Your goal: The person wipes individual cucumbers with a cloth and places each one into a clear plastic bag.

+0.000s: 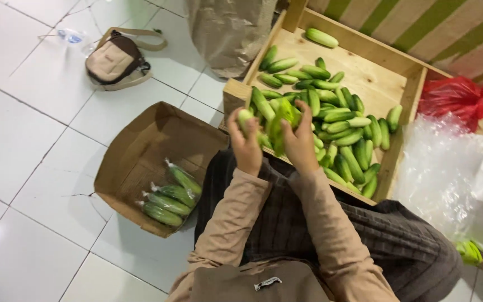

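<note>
Green cucumbers, glossy in thin plastic, fill both hands' fingers.

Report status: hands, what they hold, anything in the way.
Left hand shut on cucumber. Right hand grips green bag. Both above wooden crate of cucumbers. Nothing between them.

This looks like a produce packing spot in a shop or market back room. A wooden crate at upper right holds loose cucumbers; a cardboard box at centre left on the white tiled floor holds bagged cucumbers. Clear plastic bags pile at right, with a brown paper sack at the top.
</note>
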